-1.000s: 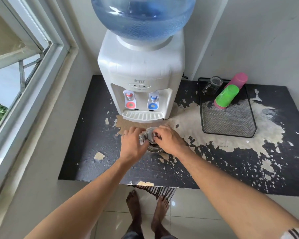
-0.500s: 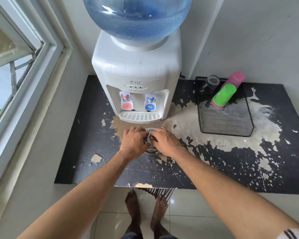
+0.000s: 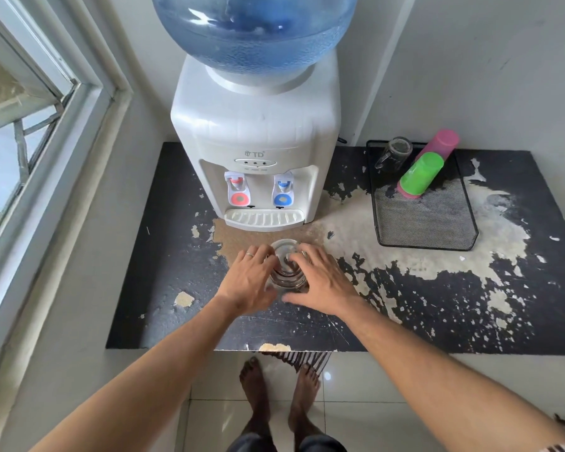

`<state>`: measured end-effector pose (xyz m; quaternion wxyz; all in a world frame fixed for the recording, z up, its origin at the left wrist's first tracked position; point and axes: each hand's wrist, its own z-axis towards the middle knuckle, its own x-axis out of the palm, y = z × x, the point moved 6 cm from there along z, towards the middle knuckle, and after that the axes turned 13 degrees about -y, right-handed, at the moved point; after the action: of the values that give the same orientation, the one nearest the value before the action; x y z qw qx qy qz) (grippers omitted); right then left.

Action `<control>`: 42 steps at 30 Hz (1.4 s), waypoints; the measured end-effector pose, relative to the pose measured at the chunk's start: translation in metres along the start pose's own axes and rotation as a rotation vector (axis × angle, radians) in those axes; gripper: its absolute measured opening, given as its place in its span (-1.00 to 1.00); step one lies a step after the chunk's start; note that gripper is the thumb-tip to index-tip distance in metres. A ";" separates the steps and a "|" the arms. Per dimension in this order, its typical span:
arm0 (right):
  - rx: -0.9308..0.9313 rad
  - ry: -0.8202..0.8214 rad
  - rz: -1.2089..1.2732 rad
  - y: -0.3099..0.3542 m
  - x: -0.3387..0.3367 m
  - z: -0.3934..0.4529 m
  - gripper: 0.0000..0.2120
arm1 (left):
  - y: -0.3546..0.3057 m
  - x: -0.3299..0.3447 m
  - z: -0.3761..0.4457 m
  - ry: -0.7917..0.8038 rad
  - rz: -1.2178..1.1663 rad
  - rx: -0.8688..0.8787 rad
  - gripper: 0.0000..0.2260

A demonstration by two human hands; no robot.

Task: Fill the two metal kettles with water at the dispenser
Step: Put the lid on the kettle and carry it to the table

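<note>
Head view: the left hand (image 3: 247, 282) and the right hand (image 3: 320, 282) are laid on either side of a small shiny metal kettle (image 3: 287, 267), fingers spread and curved loosely against its body. Whether a firm grip is made cannot be told; the palms seem to rest beside it rather than clamp it. A lid-like round top is seen between the fingertips, though blur hides its detail. A ring is worn on the left hand.

The kettle is stood on the tabletop (image 3: 163, 256), a black surface with much paint flaked off, just in front of the drip tray (image 3: 263, 219) of the white dispenser (image 3: 255, 125). Above the tray, a red tap (image 3: 238, 190) and a blue tap (image 3: 283, 192) are fitted, under a large blue bottle (image 3: 255, 31). Well to the right, a mesh tray (image 3: 424, 216) holds a glass mug (image 3: 393, 153), a green cup (image 3: 421, 172) and a pink cup (image 3: 437, 148). Only one kettle is visible.

Filling appears not yet begun. For the step to go well, the top should be cleared first, the kettle steadied with one hand and its mouth brought squarely under the blue tap before the lever is pressed.
</note>
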<state>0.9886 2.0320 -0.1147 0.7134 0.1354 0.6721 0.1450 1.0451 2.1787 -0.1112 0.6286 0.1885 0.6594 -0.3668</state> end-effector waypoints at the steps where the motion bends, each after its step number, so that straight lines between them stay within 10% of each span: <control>1: 0.010 0.035 -0.004 -0.004 0.006 -0.003 -0.05 | 0.000 0.003 -0.001 0.016 0.048 0.044 -0.42; 14: 0.001 0.090 0.119 -0.008 -0.004 -0.008 -0.22 | 0.004 0.000 0.009 0.037 0.099 0.200 -0.50; 28: 0.315 -0.019 0.278 -0.004 -0.032 0.020 -0.85 | 0.010 -0.032 0.043 0.063 -0.255 0.039 -0.69; 42: 0.579 -0.178 0.563 -0.006 -0.076 0.015 -0.77 | -0.028 -0.064 0.070 0.209 -0.779 -0.319 -0.63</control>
<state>0.9998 1.9969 -0.0467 0.6336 0.5211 0.5576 0.1270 1.0821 2.1230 -0.0386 0.3944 -0.1376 0.7900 -0.4489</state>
